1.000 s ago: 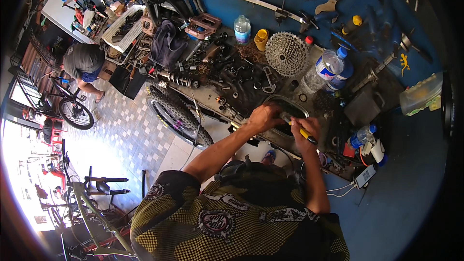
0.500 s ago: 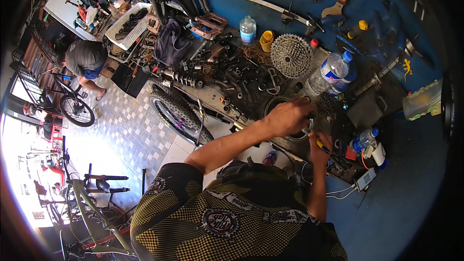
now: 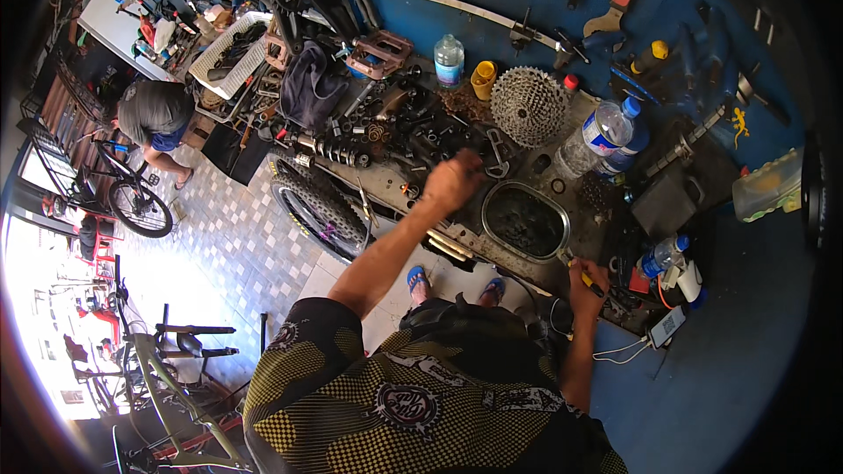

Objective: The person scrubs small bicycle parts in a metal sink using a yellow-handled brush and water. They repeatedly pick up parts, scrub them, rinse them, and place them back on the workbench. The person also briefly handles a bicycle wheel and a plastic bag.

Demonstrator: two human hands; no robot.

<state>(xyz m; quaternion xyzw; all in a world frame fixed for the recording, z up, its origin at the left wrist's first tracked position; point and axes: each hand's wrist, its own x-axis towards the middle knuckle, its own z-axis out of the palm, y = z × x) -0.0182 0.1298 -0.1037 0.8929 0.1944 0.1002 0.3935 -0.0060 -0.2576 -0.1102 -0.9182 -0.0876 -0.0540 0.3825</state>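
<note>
**Hands over a cluttered bike-repair worktop**

Worktop (image 3: pixel 395 184) comes first in size: a dark, greasy surface against a blue wall, strewn with metal parts. A knobby bicycle tyre (image 3: pixel 320 202) leans at its front edge, below and to the left of the left hand's fingers. An oval metal pan (image 3: pixel 525 221) of dark residue sits between the two hands, just right of the left fingers. A sprocket cassette (image 3: pixel 528 105) lies beyond the pan, with a clear plastic bottle (image 3: pixel 600 136) beside it.

The left hand (image 3: pixel 452 183) reaches forward over small black parts, fingers curled down; whether they grip anything cannot be told. The right hand (image 3: pixel 587 285) is closed around a yellow-handled tool (image 3: pixel 581 274) near the pan's right rim.
</note>
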